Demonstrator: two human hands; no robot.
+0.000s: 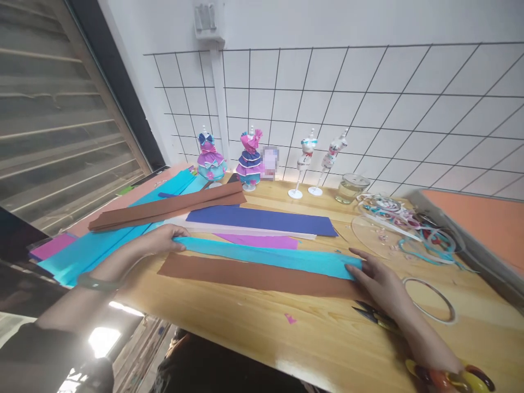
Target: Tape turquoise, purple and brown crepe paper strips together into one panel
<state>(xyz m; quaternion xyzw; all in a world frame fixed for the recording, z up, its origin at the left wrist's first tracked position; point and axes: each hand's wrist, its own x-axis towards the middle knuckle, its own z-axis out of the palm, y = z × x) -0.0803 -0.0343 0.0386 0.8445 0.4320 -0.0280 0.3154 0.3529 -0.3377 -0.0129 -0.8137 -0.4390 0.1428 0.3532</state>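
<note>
A long light-blue crepe paper strip (262, 255) stretches between my two hands. My left hand (166, 240) pinches its left end, and my right hand (376, 275) grips the right end between thumb and fingers. Just under it, a brown paper strip (245, 275) lies on the table, partly covered. Beyond the blue strip are a purple paper piece (262, 240), a white strip (254, 228) and a dark blue paper strip (266, 219). Scissors (374, 317) lie beneath my right wrist, their handles mostly hidden.
Behind stand two dressed mini mannequins (212, 158) and two barer mannequins (305, 161), beside a glass jar (351, 189). Folded brown paper (172, 207) rests over blue sheets (82, 254) at left. Ribbons (434, 240) and a tape ring (429, 300) are at right.
</note>
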